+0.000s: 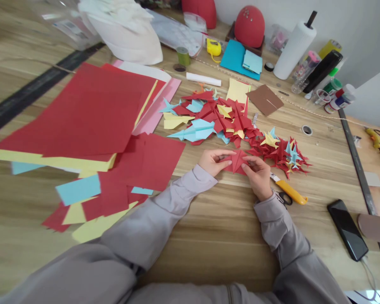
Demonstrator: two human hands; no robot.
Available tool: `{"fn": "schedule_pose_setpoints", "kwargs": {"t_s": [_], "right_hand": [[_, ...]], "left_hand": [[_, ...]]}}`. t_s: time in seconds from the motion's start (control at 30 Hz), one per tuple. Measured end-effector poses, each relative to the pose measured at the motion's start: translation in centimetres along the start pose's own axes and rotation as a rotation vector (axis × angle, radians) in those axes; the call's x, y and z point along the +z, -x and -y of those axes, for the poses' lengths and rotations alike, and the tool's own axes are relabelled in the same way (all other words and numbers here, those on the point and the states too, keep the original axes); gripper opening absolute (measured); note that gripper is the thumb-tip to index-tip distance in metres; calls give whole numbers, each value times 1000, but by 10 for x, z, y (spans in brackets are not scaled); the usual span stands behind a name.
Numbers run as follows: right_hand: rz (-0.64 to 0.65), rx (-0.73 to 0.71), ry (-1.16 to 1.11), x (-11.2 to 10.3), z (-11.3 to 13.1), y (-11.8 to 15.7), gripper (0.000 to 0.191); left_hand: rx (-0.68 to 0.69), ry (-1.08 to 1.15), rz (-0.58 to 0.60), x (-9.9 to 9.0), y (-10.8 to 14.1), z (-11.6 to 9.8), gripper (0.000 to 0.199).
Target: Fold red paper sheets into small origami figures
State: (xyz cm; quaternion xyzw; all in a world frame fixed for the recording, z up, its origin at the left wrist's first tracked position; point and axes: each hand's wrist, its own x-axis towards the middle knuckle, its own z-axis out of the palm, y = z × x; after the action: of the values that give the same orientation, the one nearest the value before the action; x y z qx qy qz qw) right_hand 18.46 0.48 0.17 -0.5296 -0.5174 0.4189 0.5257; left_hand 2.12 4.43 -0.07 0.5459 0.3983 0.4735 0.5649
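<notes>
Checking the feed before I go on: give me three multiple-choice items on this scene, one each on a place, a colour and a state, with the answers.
1. Where does the yellow-handled utility knife lie?
A. On the stack of red sheets
B. Just right of the right hand
C. Beside the paper towel roll

2. What colour is the folded paper pinched by the left hand and the right hand?
A. Blue
B. Red
C. Yellow

3. How is the black smartphone placed?
A. Flat on the wooden table
B. Standing upright
C. Held in the left hand

1: B, the knife's handle lies just past the right hand's wrist side.
2: B, red paper shows between the fingers.
3: A, it lies flat, off to the right, with neither hand on it.
</notes>
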Motion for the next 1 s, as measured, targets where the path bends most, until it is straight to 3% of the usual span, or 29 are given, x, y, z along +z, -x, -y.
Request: {"fn": "schedule_pose_setpoints", "kwargs": {"t_s": [0.33,0.67,1.0], "right_hand": [[-6,-41,13,0,1,-1,11],[-4,45,-17,2,6,-1,17],[31,10,-26,2,10,-1,14]], "left_hand": [[16,-34,-21,1,0,2,20],[-8,-59,-36,4,2,0,20],[6,-30,-80,5,3,-4,12]]}}
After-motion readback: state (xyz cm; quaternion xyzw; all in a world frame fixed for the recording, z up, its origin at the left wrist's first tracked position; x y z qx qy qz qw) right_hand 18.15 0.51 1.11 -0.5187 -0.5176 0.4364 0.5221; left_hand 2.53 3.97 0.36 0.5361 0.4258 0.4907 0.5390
